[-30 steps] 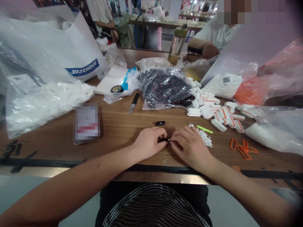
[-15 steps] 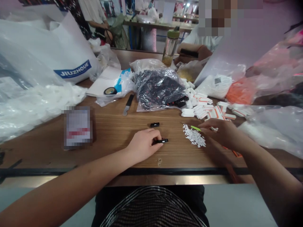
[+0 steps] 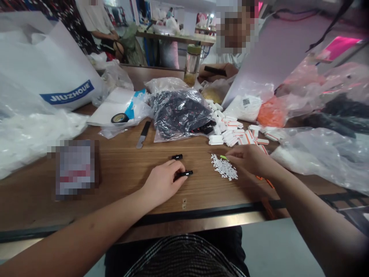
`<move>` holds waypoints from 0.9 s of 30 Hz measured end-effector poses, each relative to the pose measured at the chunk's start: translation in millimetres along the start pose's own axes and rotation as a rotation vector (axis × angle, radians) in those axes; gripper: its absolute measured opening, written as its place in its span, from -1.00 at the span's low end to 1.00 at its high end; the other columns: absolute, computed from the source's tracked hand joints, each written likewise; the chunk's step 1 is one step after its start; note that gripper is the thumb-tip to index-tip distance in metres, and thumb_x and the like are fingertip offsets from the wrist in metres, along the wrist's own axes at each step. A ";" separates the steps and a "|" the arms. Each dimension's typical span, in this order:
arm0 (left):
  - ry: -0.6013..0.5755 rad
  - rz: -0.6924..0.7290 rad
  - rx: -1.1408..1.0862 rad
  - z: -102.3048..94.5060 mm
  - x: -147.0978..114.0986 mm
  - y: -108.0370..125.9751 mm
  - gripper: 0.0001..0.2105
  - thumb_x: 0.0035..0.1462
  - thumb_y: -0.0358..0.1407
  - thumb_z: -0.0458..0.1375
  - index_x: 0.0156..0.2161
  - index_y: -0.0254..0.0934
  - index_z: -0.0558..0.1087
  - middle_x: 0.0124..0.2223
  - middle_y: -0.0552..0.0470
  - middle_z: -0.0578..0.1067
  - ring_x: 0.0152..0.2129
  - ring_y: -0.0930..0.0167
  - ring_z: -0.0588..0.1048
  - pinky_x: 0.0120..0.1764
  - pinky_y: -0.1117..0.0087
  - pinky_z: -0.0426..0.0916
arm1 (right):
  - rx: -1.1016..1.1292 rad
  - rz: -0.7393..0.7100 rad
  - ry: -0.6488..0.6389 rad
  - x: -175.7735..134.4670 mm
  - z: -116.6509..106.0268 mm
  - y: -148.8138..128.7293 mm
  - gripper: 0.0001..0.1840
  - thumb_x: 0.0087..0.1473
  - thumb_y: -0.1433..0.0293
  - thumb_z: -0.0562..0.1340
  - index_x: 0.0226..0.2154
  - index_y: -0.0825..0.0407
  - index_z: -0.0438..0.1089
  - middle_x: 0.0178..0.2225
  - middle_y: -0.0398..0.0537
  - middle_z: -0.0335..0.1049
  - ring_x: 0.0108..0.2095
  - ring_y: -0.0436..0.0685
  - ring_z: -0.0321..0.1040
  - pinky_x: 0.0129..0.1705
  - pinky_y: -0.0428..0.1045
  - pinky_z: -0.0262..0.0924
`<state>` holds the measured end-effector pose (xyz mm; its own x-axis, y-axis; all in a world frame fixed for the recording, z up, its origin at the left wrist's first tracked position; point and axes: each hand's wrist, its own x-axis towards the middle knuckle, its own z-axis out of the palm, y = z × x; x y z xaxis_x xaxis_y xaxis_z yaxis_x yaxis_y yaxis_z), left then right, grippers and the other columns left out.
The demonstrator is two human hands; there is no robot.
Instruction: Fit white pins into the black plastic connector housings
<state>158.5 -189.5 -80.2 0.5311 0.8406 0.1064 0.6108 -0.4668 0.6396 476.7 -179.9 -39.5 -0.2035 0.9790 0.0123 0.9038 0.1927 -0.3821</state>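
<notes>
My left hand rests on the table with thumb and fingers closed on a small black plastic part that has white marks on its side. A second black part lies just beyond those fingers. My right hand pinches a thin pointed tool with a yellow-green handle. Its fine tip points left, above the far edge of a pile of tiny white pieces. Whether the tip carries or touches a piece is too small to tell.
Behind the hands lie a clear bag of black parts, white-and-orange pieces, a flat blade and a tape roll. A bottle stands farther back. A blurred box sits left. A person is opposite.
The camera view has turned to the right, so everything appears shifted left. Both hands keep their grips; the right hand and its tool stay by the white pile.
</notes>
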 end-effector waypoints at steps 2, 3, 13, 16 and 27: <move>-0.002 0.006 0.006 -0.1 0.2 0.7 -0.95 0.15 -0.31 0.16 -0.28 -0.23 0.38 -0.32 0.09 0.43 -0.48 0.45 0.38 -0.38 0.40 0.23 | 0.009 -0.029 0.095 16.8 5.1 -5.3 -0.77 0.09 0.26 0.19 -0.37 -0.06 0.56 -0.44 -0.11 0.54 -0.44 0.07 0.41 -0.40 0.01 0.25; 0.000 0.007 0.009 -0.2 0.3 1.0 -0.95 0.15 -0.31 0.16 -0.28 -0.23 0.38 -0.32 0.09 0.43 -0.48 0.45 0.37 -0.39 0.40 0.23 | -0.013 -0.055 0.134 28.6 6.7 -8.9 -0.77 0.09 0.29 0.19 -0.33 -0.06 0.57 -0.39 -0.10 0.55 -0.40 0.09 0.43 -0.35 0.02 0.27; 0.021 -0.089 0.000 -2.4 3.8 -1.9 -0.91 0.12 -0.29 0.19 -0.28 -0.23 0.38 -0.29 0.11 0.43 -0.53 0.50 0.33 -0.41 0.43 0.22 | -0.509 -0.052 0.006 124.7 10.9 -25.0 -0.70 -0.03 0.43 0.22 -0.21 0.00 0.58 -0.21 0.05 0.56 -0.22 0.24 0.42 -0.28 0.04 0.20; 0.021 -0.088 -0.003 -2.8 4.4 -2.8 -0.90 0.12 -0.28 0.19 -0.28 -0.23 0.38 -0.29 0.12 0.43 -0.54 0.51 0.33 -0.41 0.43 0.22 | -0.522 -0.051 -0.027 126.6 9.4 -21.4 -0.66 -0.05 0.44 0.22 -0.18 0.04 0.56 -0.15 0.09 0.54 -0.17 0.26 0.41 -0.25 0.04 0.20; 0.044 -0.056 0.014 -3.7 4.7 -6.2 -0.91 0.12 -0.29 0.19 -0.28 -0.23 0.39 -0.28 0.13 0.45 -0.53 0.50 0.34 -0.42 0.43 0.24 | -0.098 0.028 -0.001 86.9 -13.3 -15.8 -0.65 0.10 0.22 0.15 -0.17 0.06 0.50 -0.38 -0.01 0.51 -0.43 0.07 0.35 -0.40 -0.03 0.18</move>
<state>155.1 -181.6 -80.9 0.4692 0.8769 0.1044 0.6472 -0.4219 0.6349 449.7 -97.0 -20.1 -0.1783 0.9840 0.0016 0.9415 0.1711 -0.2902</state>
